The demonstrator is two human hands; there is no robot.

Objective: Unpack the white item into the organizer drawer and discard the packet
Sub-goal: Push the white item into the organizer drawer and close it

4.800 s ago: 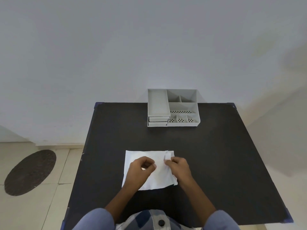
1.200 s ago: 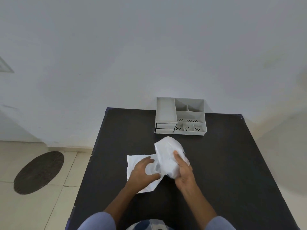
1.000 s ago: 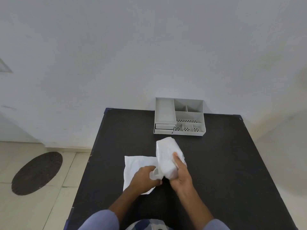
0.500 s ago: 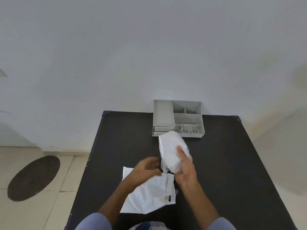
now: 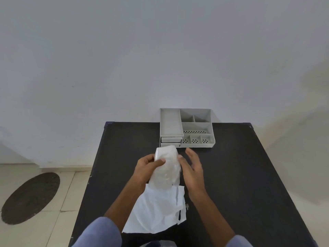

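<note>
While the left hand (image 5: 148,165) wraps its fingers and thumb around a white item (image 5: 166,168) sealed in crinkled clear film, holding it up above the table, the right hand (image 5: 193,169) stands just beside the bundle with its palm turned inward and its fingers spread wide, gripping nothing; only the thumb tip seems to meet the film's edge.

Far to the left, on pale floor tiles (image 5: 44,189), lies a dark oval mat (image 5: 29,198), well apart from the table. Moving right, the black table (image 5: 122,157) begins, its near left edge running down beside a blue-grey sleeve (image 5: 99,234). Under the left forearm, flat on the tabletop, lies the opened white packet (image 5: 156,211), creased, with a torn strip hanging along its right side. The wrapped item's lower end overlaps the packet's upper edge in the view.

Past the item, at the far edge of the table and against the wall, sits a light grey organizer (image 5: 187,128). Its left part is a long plain tray over two small drawers (image 5: 171,142), both pushed in; the item's upper end rises just in front of them and hides part of the lower one. Its right part is split into open compartments, several with perforated floors. Nothing lies between the hands and the organizer.

To the right, the tabletop is bare out to its far corner. A plain whitish wall (image 5: 160,50) fills the upper view, shadowed at the right.
</note>
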